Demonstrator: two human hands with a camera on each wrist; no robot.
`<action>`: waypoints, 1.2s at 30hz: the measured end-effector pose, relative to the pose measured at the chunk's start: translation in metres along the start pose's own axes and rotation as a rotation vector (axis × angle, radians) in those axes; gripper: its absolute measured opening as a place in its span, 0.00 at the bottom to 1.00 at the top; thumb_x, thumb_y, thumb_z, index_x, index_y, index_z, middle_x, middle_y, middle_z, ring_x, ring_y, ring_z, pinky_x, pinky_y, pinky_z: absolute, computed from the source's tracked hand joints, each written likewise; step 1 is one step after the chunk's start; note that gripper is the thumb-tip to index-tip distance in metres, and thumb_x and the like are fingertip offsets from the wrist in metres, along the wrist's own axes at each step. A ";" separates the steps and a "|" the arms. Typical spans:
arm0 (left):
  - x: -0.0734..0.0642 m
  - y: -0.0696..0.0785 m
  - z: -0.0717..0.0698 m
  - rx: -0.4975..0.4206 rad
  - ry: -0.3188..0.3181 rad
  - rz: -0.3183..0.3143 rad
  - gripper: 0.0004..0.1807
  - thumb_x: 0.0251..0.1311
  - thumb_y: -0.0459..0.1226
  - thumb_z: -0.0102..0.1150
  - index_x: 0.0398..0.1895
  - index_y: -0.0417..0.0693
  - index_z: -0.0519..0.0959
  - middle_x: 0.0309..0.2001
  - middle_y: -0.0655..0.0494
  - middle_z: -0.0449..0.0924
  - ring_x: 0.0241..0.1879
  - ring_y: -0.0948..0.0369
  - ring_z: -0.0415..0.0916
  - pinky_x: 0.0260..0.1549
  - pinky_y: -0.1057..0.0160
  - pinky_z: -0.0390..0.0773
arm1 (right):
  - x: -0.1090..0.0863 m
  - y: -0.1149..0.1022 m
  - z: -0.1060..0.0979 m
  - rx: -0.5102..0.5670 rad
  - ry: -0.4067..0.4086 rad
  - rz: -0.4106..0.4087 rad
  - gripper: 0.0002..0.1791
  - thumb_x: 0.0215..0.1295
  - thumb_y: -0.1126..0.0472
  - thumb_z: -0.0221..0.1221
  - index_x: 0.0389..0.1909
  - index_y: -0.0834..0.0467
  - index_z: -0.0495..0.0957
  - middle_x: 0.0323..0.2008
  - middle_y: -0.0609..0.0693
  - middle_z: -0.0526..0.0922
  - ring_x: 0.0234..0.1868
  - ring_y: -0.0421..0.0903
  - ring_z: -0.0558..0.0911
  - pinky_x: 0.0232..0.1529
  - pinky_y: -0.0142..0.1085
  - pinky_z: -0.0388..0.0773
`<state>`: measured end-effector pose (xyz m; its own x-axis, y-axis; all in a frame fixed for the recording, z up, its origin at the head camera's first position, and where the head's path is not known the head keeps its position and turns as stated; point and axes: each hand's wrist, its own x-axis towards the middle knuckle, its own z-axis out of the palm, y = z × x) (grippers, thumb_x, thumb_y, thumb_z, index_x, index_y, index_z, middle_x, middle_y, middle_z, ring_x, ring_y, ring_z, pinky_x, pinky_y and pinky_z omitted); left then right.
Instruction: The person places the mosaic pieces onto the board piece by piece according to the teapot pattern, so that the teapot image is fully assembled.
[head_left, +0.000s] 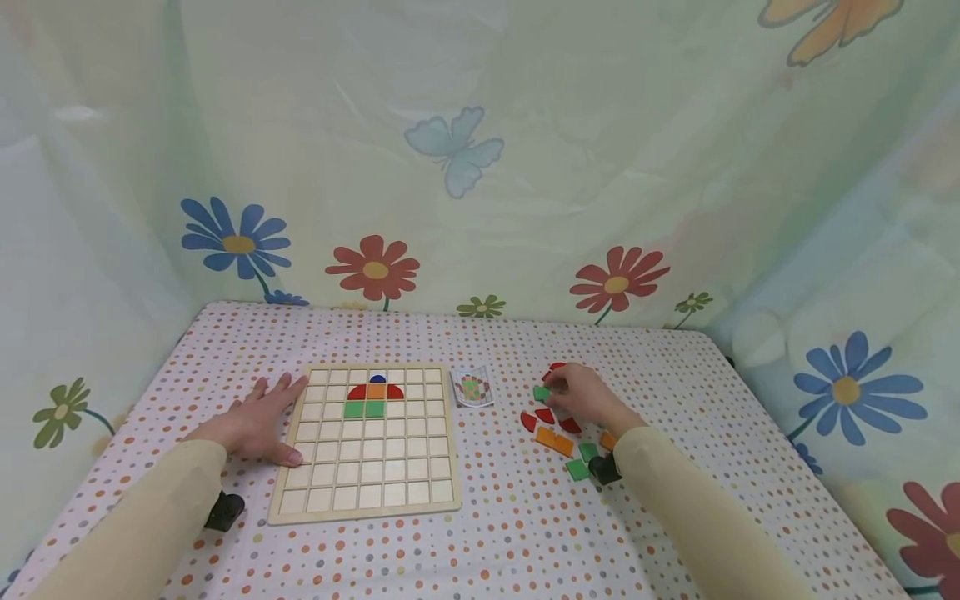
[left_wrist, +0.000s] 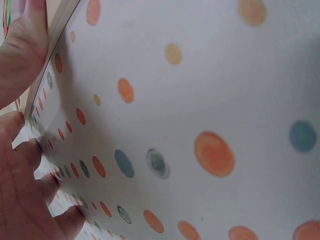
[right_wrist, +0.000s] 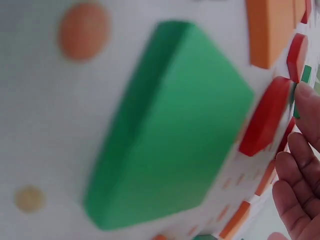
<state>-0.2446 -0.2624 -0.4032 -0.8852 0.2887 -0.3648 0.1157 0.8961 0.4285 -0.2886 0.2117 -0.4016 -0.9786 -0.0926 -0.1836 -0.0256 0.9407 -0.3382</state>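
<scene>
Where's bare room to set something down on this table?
The dotted cloth is free below the picture card, between the grid board and the loose pieces, and along the near side of the board. The board's lower rows are bare. It is crowded around the right hand, among those pieces.

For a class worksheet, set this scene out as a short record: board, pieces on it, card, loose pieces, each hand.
Board: grid of squares, on a dotted cloth
Top piece: blue
Middle row: orange between two reds
Lower row: two greens
Card: right of board
Loose pieces: red, orange, green; right of card
Left hand: spread at board's left edge
Right hand: among loose pieces; grip unclear
</scene>
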 end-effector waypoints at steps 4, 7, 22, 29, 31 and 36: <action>0.000 0.000 0.001 0.002 0.003 -0.003 0.69 0.45 0.47 0.81 0.81 0.35 0.43 0.79 0.26 0.34 0.76 0.24 0.27 0.69 0.20 0.39 | 0.000 -0.007 -0.003 0.019 0.012 -0.021 0.14 0.67 0.62 0.66 0.50 0.63 0.83 0.49 0.58 0.82 0.48 0.53 0.80 0.56 0.48 0.81; 0.000 0.001 0.001 0.006 0.004 -0.005 0.69 0.46 0.47 0.81 0.81 0.35 0.43 0.79 0.26 0.34 0.76 0.24 0.28 0.69 0.20 0.39 | 0.001 -0.018 -0.005 0.032 0.019 -0.062 0.13 0.68 0.61 0.65 0.50 0.62 0.83 0.50 0.58 0.82 0.48 0.53 0.80 0.54 0.48 0.82; 0.003 0.000 0.003 0.016 0.008 -0.017 0.68 0.46 0.47 0.81 0.82 0.37 0.44 0.80 0.27 0.35 0.77 0.25 0.29 0.70 0.22 0.40 | 0.017 -0.100 0.010 0.049 -0.006 -0.281 0.13 0.66 0.61 0.68 0.49 0.60 0.85 0.53 0.56 0.81 0.57 0.54 0.81 0.58 0.47 0.81; 0.005 0.000 0.003 0.034 0.014 -0.008 0.69 0.45 0.48 0.81 0.82 0.36 0.44 0.80 0.27 0.35 0.77 0.25 0.29 0.70 0.21 0.41 | 0.021 -0.139 0.027 0.021 -0.024 -0.365 0.12 0.65 0.62 0.69 0.47 0.61 0.86 0.49 0.54 0.83 0.52 0.50 0.82 0.56 0.43 0.82; 0.004 0.000 0.003 0.025 0.010 -0.014 0.69 0.44 0.48 0.81 0.82 0.37 0.44 0.80 0.27 0.35 0.77 0.25 0.29 0.70 0.22 0.40 | 0.021 -0.148 0.033 0.022 -0.046 -0.377 0.11 0.65 0.62 0.69 0.46 0.61 0.86 0.49 0.54 0.83 0.51 0.49 0.81 0.55 0.43 0.82; 0.003 0.001 0.003 0.005 0.005 -0.028 0.69 0.44 0.47 0.82 0.82 0.37 0.43 0.80 0.28 0.34 0.77 0.26 0.27 0.70 0.22 0.39 | 0.021 -0.164 0.045 0.031 -0.102 -0.387 0.11 0.63 0.62 0.70 0.45 0.60 0.87 0.49 0.53 0.82 0.50 0.47 0.79 0.54 0.41 0.81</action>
<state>-0.2458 -0.2600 -0.4065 -0.8903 0.2621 -0.3723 0.0931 0.9052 0.4146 -0.2955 0.0407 -0.3919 -0.8725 -0.4717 -0.1275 -0.3805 0.8196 -0.4283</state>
